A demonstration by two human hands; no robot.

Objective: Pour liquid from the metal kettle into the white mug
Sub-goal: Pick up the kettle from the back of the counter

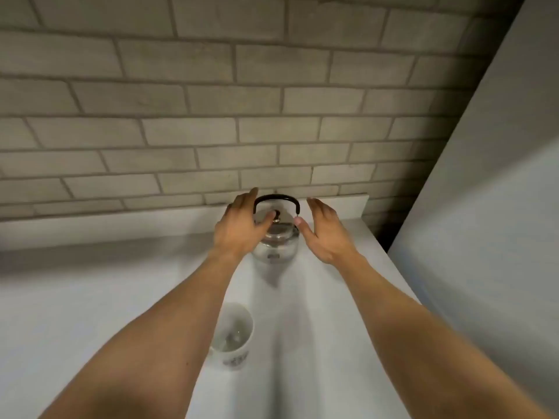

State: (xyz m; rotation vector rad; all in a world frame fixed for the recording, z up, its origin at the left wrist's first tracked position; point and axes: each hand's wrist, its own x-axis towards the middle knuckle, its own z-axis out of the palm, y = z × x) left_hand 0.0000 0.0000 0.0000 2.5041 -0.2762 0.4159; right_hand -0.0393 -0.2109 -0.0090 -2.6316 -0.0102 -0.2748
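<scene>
A shiny metal kettle (276, 244) with a black arched handle stands upright on the white counter (106, 297), close to the brick wall. My left hand (240, 228) is at the kettle's left side, fingers spread, thumb lying near the lid knob. My right hand (325, 232) hovers just right of the kettle with flat open fingers, its thumb tip near the handle's right end. Neither hand grips the handle. The white mug (233, 337) with a dark print stands upright nearer to me, partly hidden by my left forearm; its inside looks wet or holds a little liquid.
A grey brick wall (211, 116) rises right behind the kettle. A tall pale panel or appliance side (484, 222) bounds the counter on the right. The counter stretches off to the left.
</scene>
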